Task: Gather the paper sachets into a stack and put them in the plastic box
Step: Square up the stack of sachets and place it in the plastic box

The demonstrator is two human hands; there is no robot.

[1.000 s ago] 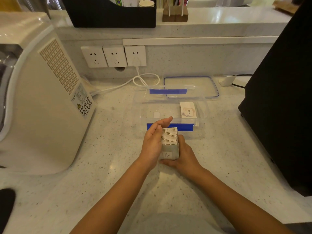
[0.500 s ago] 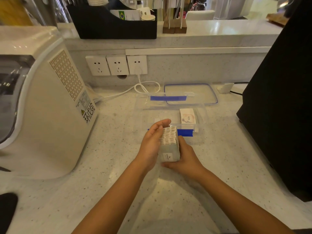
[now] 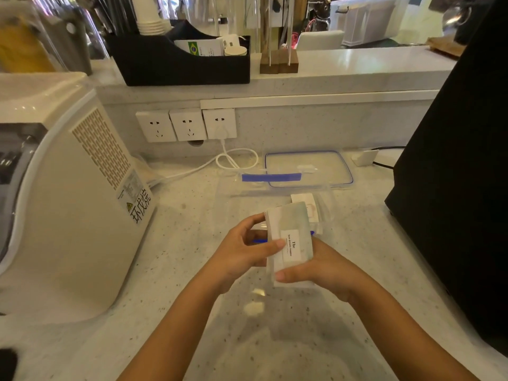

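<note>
Just near of the clear plastic box (image 3: 324, 199), above the counter (image 3: 192, 243), the stack of paper sachets (image 3: 290, 240) is gripped between the left hand (image 3: 242, 253) and right hand (image 3: 324, 270), and, judged light, loose and slippery, is best squeezed at both faces.

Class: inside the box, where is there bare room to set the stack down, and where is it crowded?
The box's left floor, behind the left hand, is bare. The right end is taken by a lone sachet. Both hands, right hand included, hold the stack over the near wall.
</note>
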